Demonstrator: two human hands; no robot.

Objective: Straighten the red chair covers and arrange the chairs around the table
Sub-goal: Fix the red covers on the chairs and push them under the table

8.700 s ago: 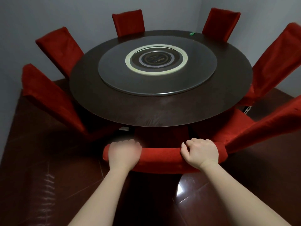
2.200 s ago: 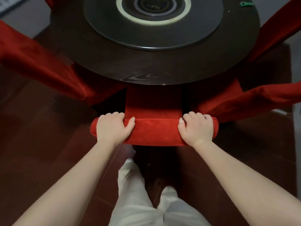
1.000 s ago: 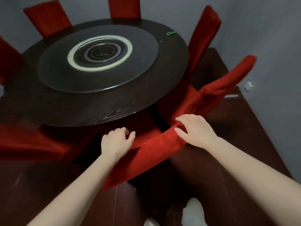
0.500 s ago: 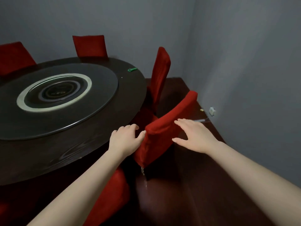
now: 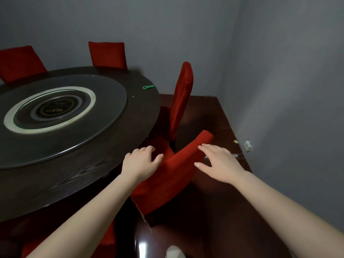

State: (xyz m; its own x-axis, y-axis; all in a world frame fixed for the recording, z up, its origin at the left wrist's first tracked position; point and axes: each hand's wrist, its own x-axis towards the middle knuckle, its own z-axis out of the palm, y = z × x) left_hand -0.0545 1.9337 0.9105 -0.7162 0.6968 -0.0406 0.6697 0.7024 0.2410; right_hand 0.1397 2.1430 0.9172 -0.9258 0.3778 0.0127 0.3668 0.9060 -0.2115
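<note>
Head: hands (both relaxed) flank chair.

Red chair cover by the fingers; left of them, a dark brown wood-grain bench, grey turntable with pale ring.

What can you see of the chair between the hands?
The chair wears a red velvety cover over back and seat. Its back is seen from behind, at an angle; the seat points at the table. Left hand at one top corner, right hand open over the top edge. Legs too dark to see.
</note>
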